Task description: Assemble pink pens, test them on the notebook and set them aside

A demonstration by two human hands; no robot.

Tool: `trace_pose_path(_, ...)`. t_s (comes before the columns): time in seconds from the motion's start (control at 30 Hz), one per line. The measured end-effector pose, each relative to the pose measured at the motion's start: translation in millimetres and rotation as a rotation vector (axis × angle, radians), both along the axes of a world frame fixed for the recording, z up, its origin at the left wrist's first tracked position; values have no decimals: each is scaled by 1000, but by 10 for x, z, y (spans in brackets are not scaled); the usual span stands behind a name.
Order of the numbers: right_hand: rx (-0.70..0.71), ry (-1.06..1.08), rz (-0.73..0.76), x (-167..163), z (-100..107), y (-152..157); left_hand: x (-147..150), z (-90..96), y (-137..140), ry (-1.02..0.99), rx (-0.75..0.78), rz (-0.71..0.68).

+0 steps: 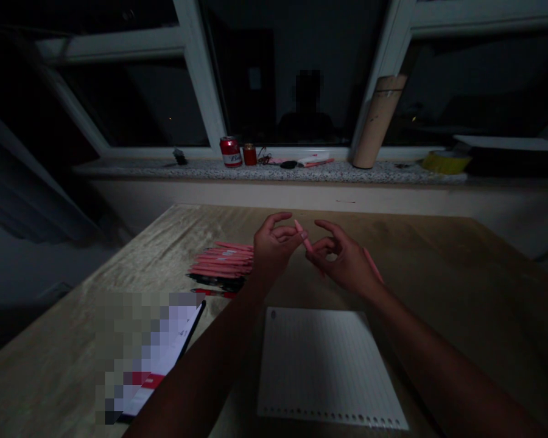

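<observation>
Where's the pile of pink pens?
In the head view, the pink pens lie left of centre, beside the left hand and beyond the black pens.

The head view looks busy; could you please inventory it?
Window: one, dark, back
Curtain: one, greyish, left
Sill: one, grey, back
Can: one, red, sill
Jar: one, red, sill
Tube: one, tan, sill
Tape: one, yellow, sill
Box: one, dark, sill
Oddments: several, mixed, sill
Table: one, brownish, centre
Pens: many, pink, black, red, left
Device: one, white, front left
Lined paper: one, white, front
Held pen: one, pink, centre
Slim stick: one, pink, centre right
Hands: two, bare, centre
Forearms: two, bare, front
</observation>
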State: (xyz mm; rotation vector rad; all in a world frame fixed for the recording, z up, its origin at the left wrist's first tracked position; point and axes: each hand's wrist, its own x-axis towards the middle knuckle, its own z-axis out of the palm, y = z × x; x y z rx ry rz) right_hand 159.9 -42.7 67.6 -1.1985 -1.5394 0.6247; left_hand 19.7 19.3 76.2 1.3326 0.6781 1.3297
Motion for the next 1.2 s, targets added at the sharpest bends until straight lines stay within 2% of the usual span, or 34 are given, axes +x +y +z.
trace_pose_path(0.2,5,196,-28,93,-22,66,-37,12,61,-51,-9,48)
trace_pose_path(0.4,32,373,-116,180,77,76,-66,5,101,-13,-2,66)
trace_pose_path(0.53,44,475,-176,221,98,96,-77,-15,131,86,-47,-30)
trace_pose_path(0.8,-24,785,-118,180,77,123,-117,6,147,221,-64,-152)
trace_pose_path(1.0,-25,752,-93,138,93,125,-131,-25,103,395,-40,-409)
trace_pose_path(1.2,-20,654,-59,127,-2,143,-70,-49,25,482,-74,-617)
